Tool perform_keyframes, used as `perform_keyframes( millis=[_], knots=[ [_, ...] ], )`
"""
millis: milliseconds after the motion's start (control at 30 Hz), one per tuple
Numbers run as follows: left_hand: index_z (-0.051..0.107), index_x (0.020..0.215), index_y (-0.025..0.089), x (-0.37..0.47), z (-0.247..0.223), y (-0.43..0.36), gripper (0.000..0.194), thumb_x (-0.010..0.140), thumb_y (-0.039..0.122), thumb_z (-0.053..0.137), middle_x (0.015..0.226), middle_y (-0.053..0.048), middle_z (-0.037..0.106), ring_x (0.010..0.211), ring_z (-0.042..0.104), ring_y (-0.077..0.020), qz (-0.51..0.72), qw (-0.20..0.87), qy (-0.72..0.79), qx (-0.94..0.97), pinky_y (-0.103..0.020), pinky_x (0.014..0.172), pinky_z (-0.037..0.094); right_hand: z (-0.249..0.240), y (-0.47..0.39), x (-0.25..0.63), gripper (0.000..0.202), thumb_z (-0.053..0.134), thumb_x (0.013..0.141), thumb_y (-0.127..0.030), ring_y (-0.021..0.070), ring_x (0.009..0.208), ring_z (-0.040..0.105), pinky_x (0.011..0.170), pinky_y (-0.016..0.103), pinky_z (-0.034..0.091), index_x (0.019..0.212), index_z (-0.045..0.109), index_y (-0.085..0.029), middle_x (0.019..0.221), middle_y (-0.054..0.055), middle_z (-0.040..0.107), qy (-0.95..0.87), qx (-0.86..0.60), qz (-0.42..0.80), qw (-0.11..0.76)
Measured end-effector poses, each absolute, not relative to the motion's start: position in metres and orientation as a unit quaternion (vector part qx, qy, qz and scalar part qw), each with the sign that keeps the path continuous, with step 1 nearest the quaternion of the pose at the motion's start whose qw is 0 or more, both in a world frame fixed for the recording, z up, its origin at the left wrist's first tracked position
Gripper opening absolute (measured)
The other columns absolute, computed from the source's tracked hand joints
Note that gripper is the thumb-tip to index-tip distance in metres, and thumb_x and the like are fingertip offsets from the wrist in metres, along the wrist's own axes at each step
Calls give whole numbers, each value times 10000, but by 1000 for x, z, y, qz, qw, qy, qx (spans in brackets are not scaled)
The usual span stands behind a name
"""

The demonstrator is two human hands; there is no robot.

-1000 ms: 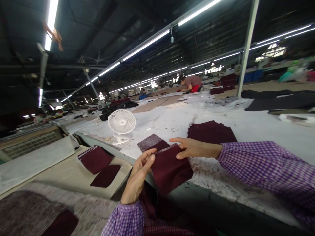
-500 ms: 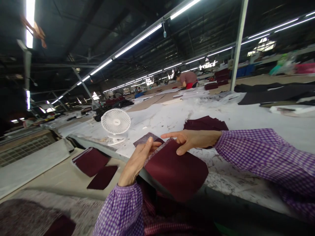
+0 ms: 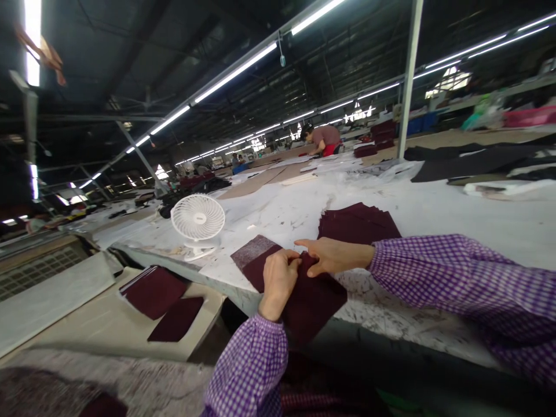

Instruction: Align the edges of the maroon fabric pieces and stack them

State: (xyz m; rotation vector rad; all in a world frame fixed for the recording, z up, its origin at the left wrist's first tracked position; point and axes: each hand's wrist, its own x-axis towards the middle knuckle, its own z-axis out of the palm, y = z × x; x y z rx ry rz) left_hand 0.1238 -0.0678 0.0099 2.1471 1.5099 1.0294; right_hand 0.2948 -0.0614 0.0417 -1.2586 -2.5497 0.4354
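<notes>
A dark maroon fabric piece (image 3: 319, 304) hangs over the table's front edge between my hands. My left hand (image 3: 280, 278) is closed, with thumb and fingertips pinching the fabric's upper edge. My right hand (image 3: 332, 255) grips the same edge close by, its thumb on the near face and its index finger stretched out to the left. Just beyond my left hand, another maroon piece (image 3: 256, 269) with a speckled grey band lies on the white-covered table (image 3: 278, 208). Behind my right hand sits a fanned stack of maroon pieces (image 3: 358, 223).
A small white fan (image 3: 198, 217) stands near the table's left edge. Lower left, maroon pieces (image 3: 156, 292) rest on a beige surface (image 3: 78, 315). Dark cloth (image 3: 473, 162) lies at the far right, by a metal post (image 3: 409, 81). A person (image 3: 325, 139) bends over the table farther back.
My left hand has moved right and closed from a spread pose into a pinch at the fabric's top edge. The piece's speckled edge strip is no longer visible. The view has shifted slightly.
</notes>
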Motion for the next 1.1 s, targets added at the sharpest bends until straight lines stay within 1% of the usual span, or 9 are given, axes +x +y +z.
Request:
perform_keyframes(
  millis=[67, 133, 167, 233, 333, 633, 867, 1033, 1100],
  knots=[
    [726, 832, 189, 129, 3, -66, 180, 759, 122, 576, 849, -49, 691, 822, 616, -196, 352, 124, 533, 760, -306, 779, 442, 43, -62, 300, 481, 627, 766, -230, 223, 865, 597, 742, 301, 433, 1227, 541, -121, 956, 102, 655, -881, -447, 76, 133],
    [729, 868, 191, 130, -1, -66, 206, 771, 113, 564, 865, -50, 678, 831, 612, -188, 340, 110, 528, 770, -294, 777, 443, 43, -63, 306, 229, 555, 825, -224, 198, 823, 595, 716, 279, 414, 1019, 667, -179, 920, 79, 650, -885, -448, 19, 127],
    [729, 886, 194, 130, -3, -65, 216, 777, 116, 560, 868, -48, 674, 829, 610, -183, 335, 107, 525, 775, -288, 774, 444, 42, -64, 308, 196, 520, 849, -224, 185, 801, 592, 693, 267, 406, 943, 690, -196, 899, 71, 645, -889, -442, 1, 119],
    [728, 919, 204, 129, -4, -65, 233, 790, 124, 551, 869, -45, 665, 825, 606, -178, 323, 97, 520, 785, -282, 772, 444, 39, -66, 312, 225, 474, 879, -232, 169, 768, 583, 643, 249, 388, 910, 696, -217, 864, 61, 631, -900, -424, -21, 102],
    [727, 944, 213, 130, -5, -66, 246, 807, 137, 537, 862, -48, 655, 827, 597, -183, 301, 71, 521, 796, -284, 757, 439, 33, -69, 314, 234, 462, 890, -238, 158, 756, 571, 608, 238, 372, 945, 690, -221, 874, 63, 619, -909, -406, -33, 89],
    [717, 877, 224, 134, -8, -71, 312, 878, 136, 418, 835, -60, 595, 829, 521, -194, 241, -50, 489, 837, -297, 685, 415, 31, -65, 314, 252, 463, 873, -212, 169, 785, 579, 669, 254, 398, 992, 684, -233, 876, 61, 620, -909, -407, -1, 86],
    [700, 895, 222, 135, -8, -71, 308, 896, 151, 400, 871, -56, 598, 831, 521, -192, 228, -77, 473, 848, -301, 687, 417, 34, -70, 303, 270, 440, 856, -157, 194, 877, 601, 756, 279, 413, 1050, 628, -163, 994, 86, 658, -880, -435, 21, 189],
    [699, 905, 216, 136, -9, -71, 318, 890, 129, 393, 890, -57, 612, 857, 535, -199, 219, -85, 481, 845, -302, 696, 423, 35, -72, 299, 295, 400, 861, -132, 173, 706, 608, 613, 255, 371, 1090, 585, -153, 860, 72, 682, -891, -426, 27, 157],
    [698, 931, 221, 137, -8, -72, 325, 888, 124, 391, 890, -57, 616, 854, 539, -203, 219, -87, 482, 844, -302, 693, 425, 32, -73, 298, 300, 396, 868, -142, 184, 703, 607, 587, 260, 348, 1119, 560, -148, 857, 82, 680, -892, -432, 10, 131]
  ],
)
